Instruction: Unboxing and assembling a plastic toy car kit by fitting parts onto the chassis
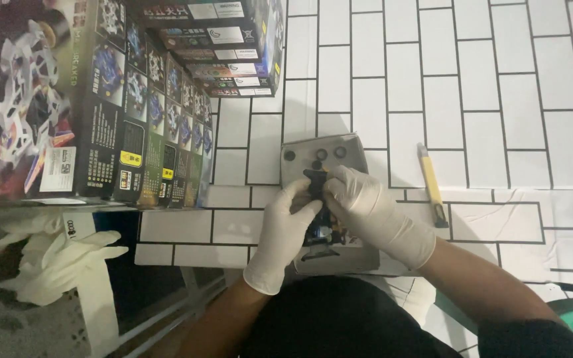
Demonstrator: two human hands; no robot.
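Both gloved hands, left hand [285, 232] and right hand [366, 205], pinched a small dark part [316, 185] over the grey tray [300, 154]; yellow knife [431, 185] lay at 3 o'clock, well apart.

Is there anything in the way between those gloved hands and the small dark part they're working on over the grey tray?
Nothing visible. The left hand and right hand already touch the small dark part over the grey tray.

Both gloved hands [329, 212] pinch a dark part [316, 185] over a grey tray [353, 147].
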